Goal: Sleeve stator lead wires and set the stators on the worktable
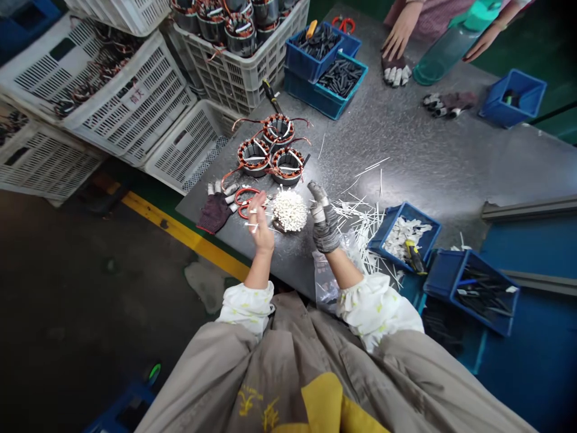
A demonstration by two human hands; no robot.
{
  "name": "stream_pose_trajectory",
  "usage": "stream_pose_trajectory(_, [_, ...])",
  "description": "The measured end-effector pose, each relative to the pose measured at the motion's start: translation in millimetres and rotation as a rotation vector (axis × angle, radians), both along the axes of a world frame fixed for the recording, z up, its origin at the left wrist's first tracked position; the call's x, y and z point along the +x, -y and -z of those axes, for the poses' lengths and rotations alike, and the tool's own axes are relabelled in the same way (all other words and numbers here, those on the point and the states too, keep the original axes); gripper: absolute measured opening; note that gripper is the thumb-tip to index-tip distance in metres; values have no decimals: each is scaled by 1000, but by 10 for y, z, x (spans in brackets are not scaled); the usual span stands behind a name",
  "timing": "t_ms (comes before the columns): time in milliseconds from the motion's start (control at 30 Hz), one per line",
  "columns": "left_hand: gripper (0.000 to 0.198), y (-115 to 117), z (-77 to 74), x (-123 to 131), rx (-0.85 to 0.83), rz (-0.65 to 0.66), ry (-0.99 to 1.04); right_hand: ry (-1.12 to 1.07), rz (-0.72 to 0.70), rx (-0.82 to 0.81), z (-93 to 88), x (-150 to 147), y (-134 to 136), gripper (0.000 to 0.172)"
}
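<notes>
A dense round bundle of thin white strips with small heads [289, 210] stands on the table between my hands. My left hand [261, 227], bare, is just left of it, with a few white strips held between its fingers. On the bundle's right side, my right hand [323, 219] wears a grey glove with pale fingertips; its fingers are stretched out and nothing shows in them. Three wire-wound metal rings [287, 165] sit beyond the bundle. Red-handled scissors [243, 196] and a dark glove [214, 210] lie to the left.
Loose white strips [360, 219] and a clear plastic bag [325, 278] lie right of my hands. Blue bins [388, 231] line the right edge. Blue boxes [311, 65] and crates [261, 66] stand at the back. Across the table are another person's hands [402, 33] and a green bottle [444, 57].
</notes>
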State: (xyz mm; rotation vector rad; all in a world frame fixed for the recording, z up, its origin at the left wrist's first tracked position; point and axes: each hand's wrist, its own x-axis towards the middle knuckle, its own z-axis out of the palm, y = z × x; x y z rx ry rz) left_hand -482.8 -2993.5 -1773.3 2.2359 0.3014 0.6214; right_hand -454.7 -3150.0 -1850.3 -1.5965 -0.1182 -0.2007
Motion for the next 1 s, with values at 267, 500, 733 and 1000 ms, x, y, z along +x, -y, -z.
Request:
stream_pose_trajectory(267, [65,-88,-245,78,-323,-222,173,-2,47,-36,-52,-270,64,56])
stream_pose_trajectory(500, [67,-235,-17,254,-500,-259,117,54,-9,-66,-139,-231,-6,50])
stream_pose_trajectory(733, [72,-630,-111,364,-499,-357,232,108,113,-99,-172,-319,160,48])
stream_pose_trajectory(1000, [48,-604,-417,262,-507,-375,404,251,-171,-159,-599,-75,-151,43])
